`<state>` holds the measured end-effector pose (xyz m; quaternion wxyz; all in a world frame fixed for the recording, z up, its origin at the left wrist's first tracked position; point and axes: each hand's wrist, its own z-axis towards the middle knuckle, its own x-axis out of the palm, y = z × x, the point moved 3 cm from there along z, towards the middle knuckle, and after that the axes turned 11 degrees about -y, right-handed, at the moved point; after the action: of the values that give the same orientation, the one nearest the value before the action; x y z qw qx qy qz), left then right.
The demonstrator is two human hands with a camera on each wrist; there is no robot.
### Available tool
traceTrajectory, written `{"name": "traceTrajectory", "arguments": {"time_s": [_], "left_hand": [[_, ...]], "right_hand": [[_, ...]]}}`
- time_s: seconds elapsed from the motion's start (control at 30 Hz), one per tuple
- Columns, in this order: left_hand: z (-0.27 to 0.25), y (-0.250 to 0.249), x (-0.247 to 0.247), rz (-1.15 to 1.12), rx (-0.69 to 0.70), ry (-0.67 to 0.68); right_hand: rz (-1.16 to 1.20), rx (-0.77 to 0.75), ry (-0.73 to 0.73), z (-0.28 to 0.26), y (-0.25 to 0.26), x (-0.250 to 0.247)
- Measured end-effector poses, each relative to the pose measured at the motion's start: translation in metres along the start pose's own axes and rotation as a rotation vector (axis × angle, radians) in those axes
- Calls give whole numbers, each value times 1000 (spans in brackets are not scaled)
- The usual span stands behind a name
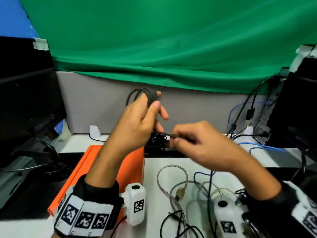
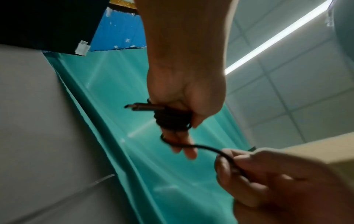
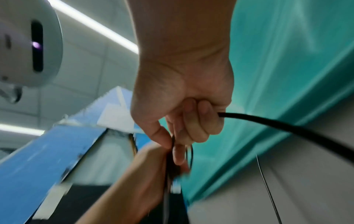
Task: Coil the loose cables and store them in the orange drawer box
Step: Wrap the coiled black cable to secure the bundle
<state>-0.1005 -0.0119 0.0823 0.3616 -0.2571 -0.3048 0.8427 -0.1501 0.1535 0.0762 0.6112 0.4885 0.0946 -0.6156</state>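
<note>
My left hand [image 1: 154,107] is raised above the desk and grips a black cable coil [image 1: 151,97] wound round its fingers. In the left wrist view the coil [image 2: 172,119] sits in my left hand [image 2: 184,136], with a plug [image 2: 141,106] sticking out. A loose strand [image 2: 206,147] runs from the coil to my right hand [image 1: 176,136], which pinches it near its end. In the right wrist view, my right hand [image 3: 172,144] holds the strand between thumb and finger. The orange drawer box [image 1: 79,172] lies below my left forearm.
A braided silver cable [image 1: 173,169], a blue cable [image 1: 202,176] and a black cable [image 1: 173,219] lie loose on the white desk. A black device [image 1: 159,148] sits behind the box. A monitor [image 1: 25,100] stands left, a computer tower [image 1: 295,109] right.
</note>
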Motion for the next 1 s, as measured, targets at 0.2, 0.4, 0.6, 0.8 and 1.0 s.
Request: {"name": "traceTrajectory", "arguments": {"time_s": [0.2, 0.4, 0.6, 0.8, 1.0], "left_hand": [[-18, -16, 15, -288, -248, 515], [-14, -21, 11, -1128, -488, 483], [-11, -22, 17, -1213, -496, 382], [-14, -25, 21, -1167, -449, 423], [-16, -31, 22, -1223, -517, 492]], "right_hand": [[283, -117, -154, 17, 14, -48], [423, -133, -458, 43, -3, -53], [669, 203, -288, 26, -3, 1], [666, 91, -496, 28, 1, 20], [860, 113, -419, 27, 7, 16]]}}
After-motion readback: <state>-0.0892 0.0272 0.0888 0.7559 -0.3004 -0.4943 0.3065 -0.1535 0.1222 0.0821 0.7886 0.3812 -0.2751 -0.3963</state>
